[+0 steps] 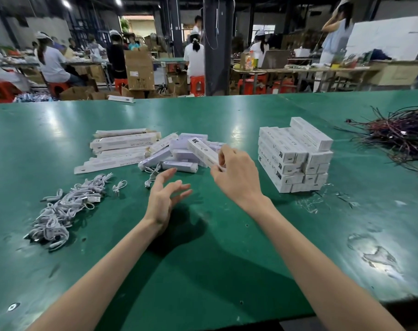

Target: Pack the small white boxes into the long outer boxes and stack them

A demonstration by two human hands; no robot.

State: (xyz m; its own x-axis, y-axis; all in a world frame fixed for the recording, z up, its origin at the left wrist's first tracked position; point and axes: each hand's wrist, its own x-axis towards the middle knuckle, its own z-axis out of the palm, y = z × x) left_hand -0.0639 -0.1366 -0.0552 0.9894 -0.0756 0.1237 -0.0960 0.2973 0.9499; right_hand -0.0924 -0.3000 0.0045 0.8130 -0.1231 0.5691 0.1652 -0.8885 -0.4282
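My right hand [235, 172] grips the near end of a long white outer box [200, 150], which is lifted and slants up to the left. My left hand [166, 199] hovers open above the green table [203, 259], fingers spread, holding nothing. Behind both hands lies a loose pile of small white boxes [179, 155]. To its left lie several flat long outer boxes [122, 145]. On the right stands a neat stack of packed long boxes [295, 155], with one box lying slanted on top.
A heap of white cables [67, 209] lies at the left, and one loose cable [153, 175] is near my left hand. Dark tangled wires [399, 134] sit at the far right. Clear plastic scraps [315, 199] lie by the stack. People work at tables behind.
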